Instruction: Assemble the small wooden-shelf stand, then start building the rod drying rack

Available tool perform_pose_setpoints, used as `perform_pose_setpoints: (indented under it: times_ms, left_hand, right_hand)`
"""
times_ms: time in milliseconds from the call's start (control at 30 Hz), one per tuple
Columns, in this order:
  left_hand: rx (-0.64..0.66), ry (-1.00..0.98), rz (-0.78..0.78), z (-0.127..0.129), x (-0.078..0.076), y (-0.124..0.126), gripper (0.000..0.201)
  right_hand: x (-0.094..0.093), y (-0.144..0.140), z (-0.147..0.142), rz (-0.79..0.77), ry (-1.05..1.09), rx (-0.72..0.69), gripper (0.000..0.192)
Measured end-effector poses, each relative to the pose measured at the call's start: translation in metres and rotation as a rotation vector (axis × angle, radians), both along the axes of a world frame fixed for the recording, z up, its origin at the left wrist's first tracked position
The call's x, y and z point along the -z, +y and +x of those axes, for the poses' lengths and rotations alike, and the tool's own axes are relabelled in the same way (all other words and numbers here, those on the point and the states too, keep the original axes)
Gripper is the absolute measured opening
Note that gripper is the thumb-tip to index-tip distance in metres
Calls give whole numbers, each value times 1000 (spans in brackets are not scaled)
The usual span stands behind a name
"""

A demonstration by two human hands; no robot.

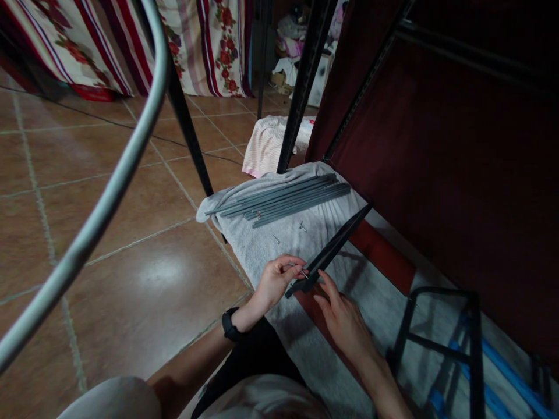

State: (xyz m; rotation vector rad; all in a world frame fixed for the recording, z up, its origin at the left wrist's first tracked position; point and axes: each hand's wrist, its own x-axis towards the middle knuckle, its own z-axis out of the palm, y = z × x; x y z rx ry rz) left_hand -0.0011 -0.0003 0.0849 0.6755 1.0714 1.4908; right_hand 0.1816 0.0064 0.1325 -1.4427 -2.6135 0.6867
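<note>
Between thumb and forefinger, my left hand (pixel 277 282) pinches a small thin screw (pixel 304 273) at the near end of a black metal bar (pixel 336 244). The bar slants from the near edge of a grey cloth (pixel 244 247) towards the dark red panel. My right hand (pixel 345 317) is on the other side of that end, thumb and fingers apart; its index fingertip is by the bar, and I cannot tell whether it presses on it. Loose screws (pixel 276 238) lie on the cloth, beyond my left hand. Behind them is a bundle of grey rods (pixel 283 201).
A pale curved tube (pixel 126 157) crosses the left foreground. Black uprights (pixel 305 81) rise behind the cloth, and a dark red panel (pixel 449 157) stands on the right. At lower right are a black frame (pixel 443 348) and blue bars (pixel 493 401). A cable (pixel 109 121) runs over the tiled floor (pixel 131 285).
</note>
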Motion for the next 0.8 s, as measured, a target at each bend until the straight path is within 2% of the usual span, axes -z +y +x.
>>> perform_pose_setpoints:
  times_ms: [133,333,500,633,733,800]
  left_hand:
    - [-48,89,64,3,-3,-3,21]
    - [-34,236,83,6,-5,-10,14]
    - [-23,184,58,7,-6,-7,11]
    - [-6,122,30,6,-5,-5,17]
    - [19,95,8,4,-5,-6,22]
    - [21,96,0,3,-5,-6,24]
  right_hand:
    - [-1,-1,-1,-12,1,10,52]
    - [-1,-2,0,-17,17,4,52]
    - [-2,-2,-1,0,58,13,52]
    - [-2,-5,-1,-14,81,64,50]
    - [-1,-9,0,0,58,91,44]
    - [-1,-11,1,18,40,55,37]
